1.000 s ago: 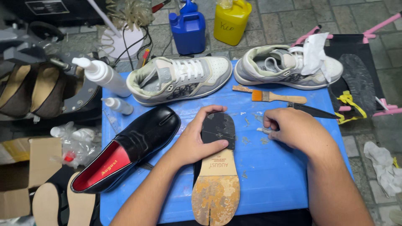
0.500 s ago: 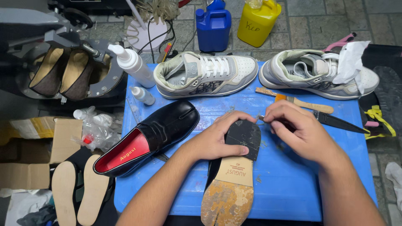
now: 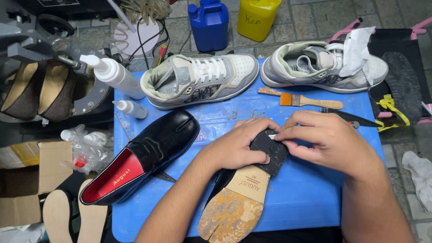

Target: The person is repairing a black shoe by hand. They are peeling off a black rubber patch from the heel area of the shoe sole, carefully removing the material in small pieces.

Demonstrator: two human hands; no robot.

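The upturned black shoe is lying sole-up on the blue table, toe pointing toward the person, its worn tan sole scuffed and blotched at the front. The left hand is pressing down on the black heel block, fingers curled over its near edge and clamped against it. The right hand is coming in from the other side, thumb and forefinger pinched together on something small and pale at the heel's top edge; it is possibly a thin blade or a sliver of material, but the view is too tight to tell. Just left of the hands, the matching black loafer with its red lining is sitting upright on the table. Behind them, two grey-and-white sneakers are standing side by side along the far edge, the right one with white paper stuffed inside. A small paintbrush with orange bristles is lying in front of that second sneaker, and a dark knife is resting just beyond the right hand. Two white squeeze bottles are lying at the table's left corner.
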